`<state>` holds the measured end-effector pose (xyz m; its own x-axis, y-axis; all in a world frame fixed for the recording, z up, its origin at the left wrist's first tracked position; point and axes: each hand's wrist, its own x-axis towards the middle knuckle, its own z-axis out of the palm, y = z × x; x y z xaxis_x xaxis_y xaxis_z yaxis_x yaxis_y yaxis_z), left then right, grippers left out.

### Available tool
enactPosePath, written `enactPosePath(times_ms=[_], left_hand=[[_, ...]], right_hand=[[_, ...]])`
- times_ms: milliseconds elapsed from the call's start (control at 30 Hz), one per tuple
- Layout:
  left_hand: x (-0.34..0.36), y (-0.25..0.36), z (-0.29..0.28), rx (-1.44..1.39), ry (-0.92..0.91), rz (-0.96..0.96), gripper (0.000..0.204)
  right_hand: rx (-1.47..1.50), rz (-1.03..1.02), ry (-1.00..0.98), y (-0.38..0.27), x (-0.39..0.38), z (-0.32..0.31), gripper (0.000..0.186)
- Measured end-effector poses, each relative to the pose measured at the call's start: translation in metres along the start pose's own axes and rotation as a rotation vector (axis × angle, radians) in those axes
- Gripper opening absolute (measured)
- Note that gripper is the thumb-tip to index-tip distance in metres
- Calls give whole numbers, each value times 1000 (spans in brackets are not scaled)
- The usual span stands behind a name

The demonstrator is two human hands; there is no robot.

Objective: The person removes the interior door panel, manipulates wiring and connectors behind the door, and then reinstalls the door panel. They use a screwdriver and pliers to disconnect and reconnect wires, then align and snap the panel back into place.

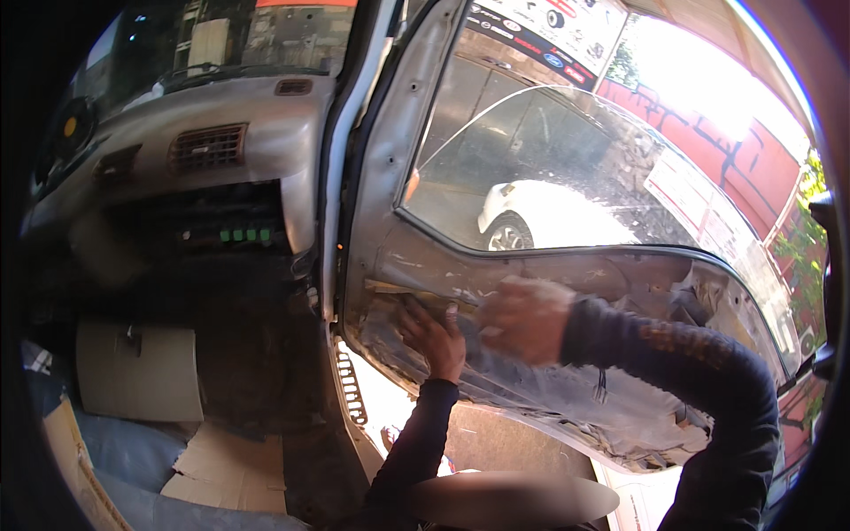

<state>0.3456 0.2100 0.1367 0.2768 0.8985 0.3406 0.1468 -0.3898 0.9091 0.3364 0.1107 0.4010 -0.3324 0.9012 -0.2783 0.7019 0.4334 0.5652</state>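
Grey car door (611, 280) was seen from its inner side;
left hand (433, 342) was spread open; right hand (528, 320) was blurred to its right, its grip not discernible.

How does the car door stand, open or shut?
Open: the car door angles out from beside the dashboard, its inner face in view, with ground showing past its lower edge.

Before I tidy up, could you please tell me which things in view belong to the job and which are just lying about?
In the job:
open car door
left hand, at its inner side
right hand, blurred, nearby

Apparently lying about:
torn cardboard
beige panel, possibly a lid
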Motion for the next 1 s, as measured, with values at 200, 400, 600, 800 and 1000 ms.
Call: enactPosePath(times_ms=[200, 400, 600, 800, 1000], left_hand=[[-7, 16, -4, -158, -69, 50, 95], [-5, 17, -20, -291, -136, 187, 126], [-6, 37, -29, -387, -138, -8, 132], [-7, 46, -32, -388, -190, -37, 125], [-24, 58, -28, -513, -203, -6, 129]], right_hand=[[76, -259, -37, 11, 33, 45, 43], [-185, -129, -44, 39, 20, 73, 50], [254, 472, 212, 51, -40, -44, 50], [-193, 636, -29, -2, -100, -81, 77], [-273, 698, 7, 0, -118, -45, 86]])
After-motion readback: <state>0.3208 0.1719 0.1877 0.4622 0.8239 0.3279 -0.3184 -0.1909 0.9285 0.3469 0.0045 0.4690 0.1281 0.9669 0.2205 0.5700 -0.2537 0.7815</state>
